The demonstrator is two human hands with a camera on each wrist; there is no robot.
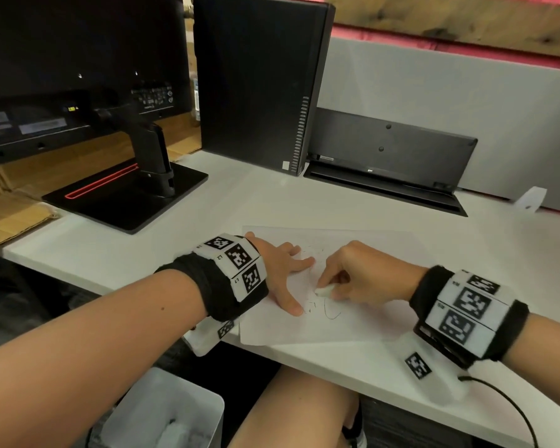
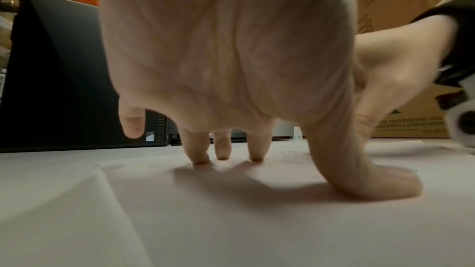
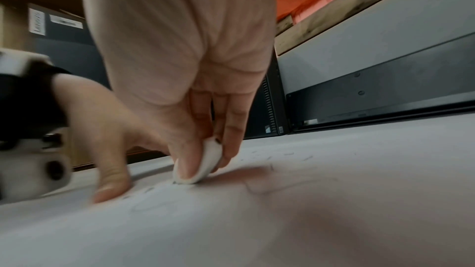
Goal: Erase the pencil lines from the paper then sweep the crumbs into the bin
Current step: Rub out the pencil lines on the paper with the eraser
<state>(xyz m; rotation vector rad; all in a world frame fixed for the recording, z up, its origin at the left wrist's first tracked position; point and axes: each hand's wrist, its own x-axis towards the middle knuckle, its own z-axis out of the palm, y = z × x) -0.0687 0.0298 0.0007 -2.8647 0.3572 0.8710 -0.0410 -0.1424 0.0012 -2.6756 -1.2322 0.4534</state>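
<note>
While my left hand [image 1: 283,270] lies spread flat on the paper [image 1: 362,321] at centre frame and my right hand [image 1: 362,273] pinches the eraser [image 1: 324,291] on the lines [image 1: 332,313], I judge hard rubbing could crease the sheet or scatter crumbs [image 3: 287,154] off the table [image 1: 110,253], missing the bin [image 1: 162,412] at lower left.

A black monitor on a red-striped stand [image 1: 126,192] sits at the white table's [image 1: 401,221] far left corner, beside an upright black computer tower [image 1: 256,82] and a grey partition panel [image 1: 450,101] along the far edge.

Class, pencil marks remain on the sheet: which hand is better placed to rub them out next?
Right. The right hand already pinches the eraser against the paper beside the marks; the left hand presses the sheet flat.
</note>
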